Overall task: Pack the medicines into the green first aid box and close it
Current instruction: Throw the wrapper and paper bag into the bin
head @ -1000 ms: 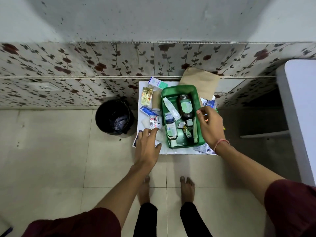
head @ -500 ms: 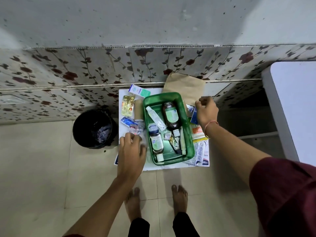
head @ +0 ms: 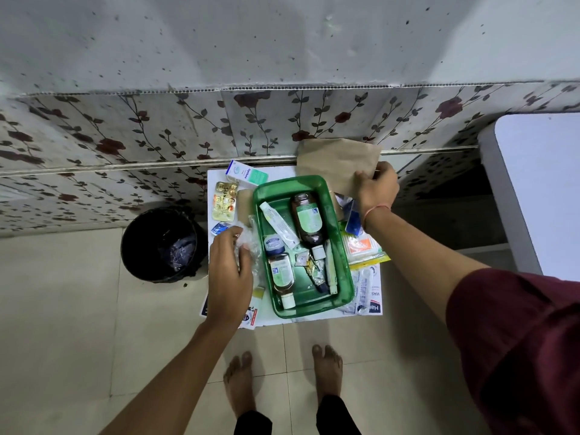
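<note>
My right hand (head: 375, 191) has moved up from the green first aid box (head: 340, 246) to pinch the brown paper bag (head: 332, 163); left hand (head: 230, 271) now grasps crinkled clear wrap (head: 251, 243) — packing unfinished.

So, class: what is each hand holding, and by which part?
Right hand pinches the brown paper bag at its lower right corner; left hand grips crinkled clear plastic.

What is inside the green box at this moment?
The green box holds two brown bottles, a large one and a smaller one, a white tube, a small round tin and a few sachets. Anything beneath them is covered.
</note>
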